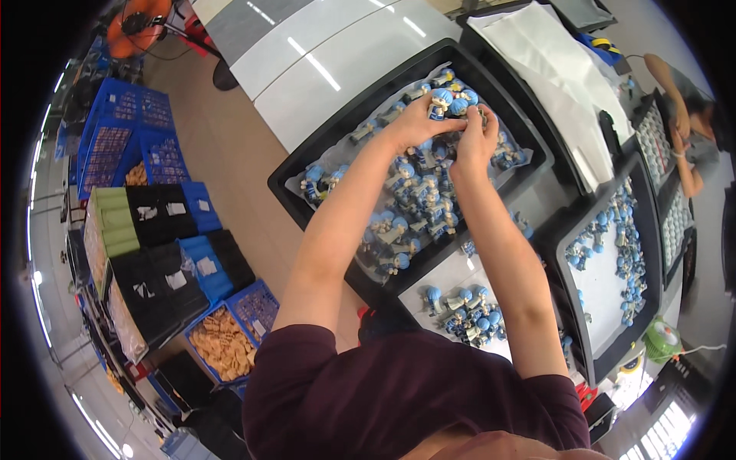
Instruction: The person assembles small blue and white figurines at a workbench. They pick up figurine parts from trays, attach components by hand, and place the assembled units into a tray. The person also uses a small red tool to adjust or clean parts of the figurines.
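Both my arms reach over a black tray (549, 159) lined with clear plastic and filled with small blue-haired figurines (429, 192). Between the thumb and fingers of my left hand (410, 126) is an upright figurine (438, 105) with a blue top and a pale body. My right hand (475, 143) is just beside it, fingers bent and pinched together near the left thumb. Whatever those right fingers hold is too small and covered to make out. More blue-haired figurines lie right beyond both hands, at the tray's far end.
Loose figurines (468, 314) lie on the white table in front of me. At right stands another black tray (563, 287) with figurines, and white sheets (540, 69) lie beyond. A co-worker's arms (678, 126) show far right. Blue crates (126, 126) and an orange fan (138, 27) stand left.
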A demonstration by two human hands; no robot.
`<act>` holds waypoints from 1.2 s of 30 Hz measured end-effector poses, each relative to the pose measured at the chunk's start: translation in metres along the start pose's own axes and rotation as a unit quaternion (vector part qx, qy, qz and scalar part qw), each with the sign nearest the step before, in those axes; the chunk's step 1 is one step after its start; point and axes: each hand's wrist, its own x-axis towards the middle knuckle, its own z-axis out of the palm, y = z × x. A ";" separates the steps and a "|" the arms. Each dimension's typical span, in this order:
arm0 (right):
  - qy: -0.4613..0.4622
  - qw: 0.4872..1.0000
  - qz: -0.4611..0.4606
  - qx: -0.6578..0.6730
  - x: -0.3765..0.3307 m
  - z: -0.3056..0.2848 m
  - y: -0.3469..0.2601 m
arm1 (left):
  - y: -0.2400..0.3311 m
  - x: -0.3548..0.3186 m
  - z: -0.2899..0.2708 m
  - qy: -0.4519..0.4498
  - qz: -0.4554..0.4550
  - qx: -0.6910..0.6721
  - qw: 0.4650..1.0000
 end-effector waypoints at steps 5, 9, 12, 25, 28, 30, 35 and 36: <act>-0.030 0.998 0.031 -0.037 -0.043 0.030 0.033 | -0.012 -0.039 -0.048 0.005 -0.006 -0.001 1.000; -0.069 0.994 0.062 -0.049 -0.079 0.055 0.024 | -0.007 -0.064 -0.080 0.030 -0.033 0.032 0.998; -0.089 0.991 0.086 -0.044 -0.090 0.064 0.034 | -0.013 -0.078 -0.093 0.046 -0.066 0.017 0.997; -0.145 0.963 0.179 -0.140 -0.069 0.076 0.068 | -0.038 -0.094 -0.122 0.017 -0.172 0.074 0.982; -0.152 0.962 0.168 -0.155 -0.062 0.077 0.074 | -0.038 -0.090 -0.128 0.006 -0.193 0.162 0.968; -0.163 0.952 0.165 -0.201 -0.061 0.075 0.070 | -0.034 -0.091 -0.130 -0.006 -0.198 0.199 0.960; -0.199 0.917 0.197 -0.285 -0.059 0.064 0.044 | -0.033 -0.096 -0.127 0.018 -0.160 0.317 0.935; -0.211 0.910 0.197 -0.296 -0.056 0.060 0.040 | -0.031 -0.096 -0.124 0.026 -0.169 0.351 0.921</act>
